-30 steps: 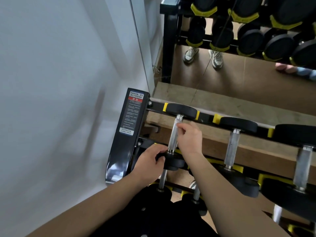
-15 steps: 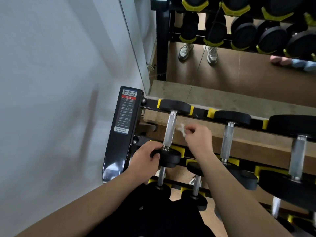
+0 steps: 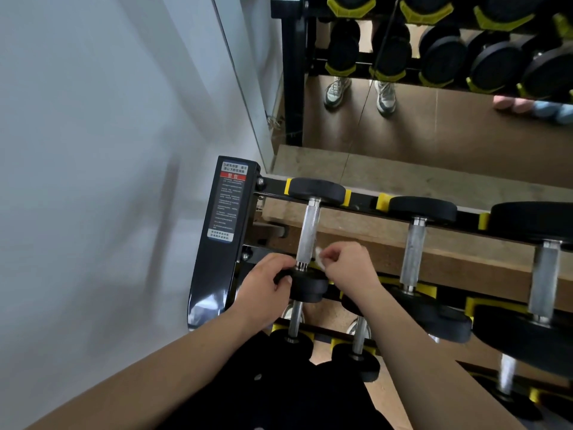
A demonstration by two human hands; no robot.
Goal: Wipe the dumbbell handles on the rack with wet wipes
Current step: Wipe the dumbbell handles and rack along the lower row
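The leftmost dumbbell on the top tier of the black rack (image 3: 221, 243) has a silver knurled handle (image 3: 308, 235) between black end weights. My left hand (image 3: 266, 288) grips its near end weight (image 3: 305, 285). My right hand (image 3: 347, 265) sits just right of the handle's lower end, pinching a small white wet wipe (image 3: 319, 259) that is close to the handle but not wrapped around it. A second dumbbell handle (image 3: 414, 251) and a third, thicker handle (image 3: 545, 277) lie further right on the same tier.
A white wall runs along the left. A mirror behind the rack reflects more dumbbells and a person's shoes (image 3: 338, 90). Lower tiers hold more dumbbells (image 3: 293, 339) in yellow cradles. A wooden ledge (image 3: 403, 178) lies behind the top rail.
My right hand came off the first handle, swung right with the wipe, and now sits lower beside the handle's near end. My left hand stays on the near end weight.
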